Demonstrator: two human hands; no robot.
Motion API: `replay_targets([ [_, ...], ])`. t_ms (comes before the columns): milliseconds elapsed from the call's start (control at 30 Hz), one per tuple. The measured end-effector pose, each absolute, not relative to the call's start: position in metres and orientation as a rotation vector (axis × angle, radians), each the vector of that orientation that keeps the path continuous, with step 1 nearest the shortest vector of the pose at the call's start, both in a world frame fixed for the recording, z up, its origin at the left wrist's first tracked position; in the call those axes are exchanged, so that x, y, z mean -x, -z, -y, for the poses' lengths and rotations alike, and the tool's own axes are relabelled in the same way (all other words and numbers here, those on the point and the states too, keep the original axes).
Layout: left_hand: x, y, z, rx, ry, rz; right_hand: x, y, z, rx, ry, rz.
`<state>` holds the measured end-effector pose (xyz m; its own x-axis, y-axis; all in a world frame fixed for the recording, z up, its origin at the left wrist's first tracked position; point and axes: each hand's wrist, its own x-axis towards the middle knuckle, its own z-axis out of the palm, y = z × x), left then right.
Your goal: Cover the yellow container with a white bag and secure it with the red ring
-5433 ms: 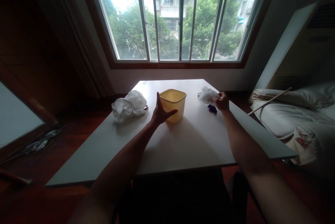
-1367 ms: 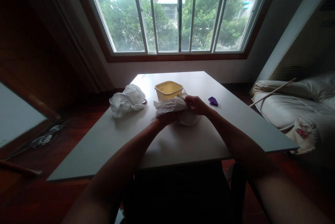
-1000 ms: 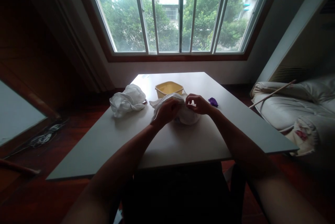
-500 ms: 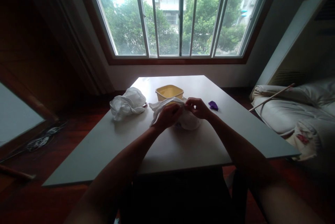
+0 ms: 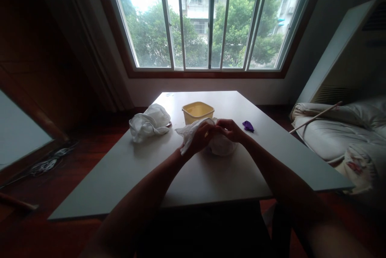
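A white plastic bag [image 5: 222,146] rests on the table, its gathered top between my two hands. My left hand [image 5: 202,136] is closed on the bag, and a crumpled flap sticks out to the left over the wrist. My right hand [image 5: 228,129] pinches the bag's top, fingertips meeting those of the left. What lies inside the bag is hidden. Just behind the hands stands a yellow plastic basin [image 5: 197,112]. A small purple crumpled thing [image 5: 248,126] lies to the right of my right hand.
Another crumpled white plastic bag [image 5: 150,123] sits at the left on the white table [image 5: 144,177], with a dark reddish edge of something beside it. To the right is a padded seat [image 5: 325,133] with a thin stick [image 5: 316,116] across it. A window [image 5: 208,20] is beyond.
My hands have drawn closer together, and the left has turned, with the bag's flap now lying over its wrist. The whole view has shifted slightly; the basin and other things stay put.
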<state>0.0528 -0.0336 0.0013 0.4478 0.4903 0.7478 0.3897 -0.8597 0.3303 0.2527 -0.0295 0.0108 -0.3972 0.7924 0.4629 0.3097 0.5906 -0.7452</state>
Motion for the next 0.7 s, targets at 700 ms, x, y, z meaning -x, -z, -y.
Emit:
replay_targets([
  [700, -0.049, 0.013, 0.011, -2.267, -1.467, -1.055, -0.255, -0.001, 0.022, 1.01, -0.077, 2.064],
])
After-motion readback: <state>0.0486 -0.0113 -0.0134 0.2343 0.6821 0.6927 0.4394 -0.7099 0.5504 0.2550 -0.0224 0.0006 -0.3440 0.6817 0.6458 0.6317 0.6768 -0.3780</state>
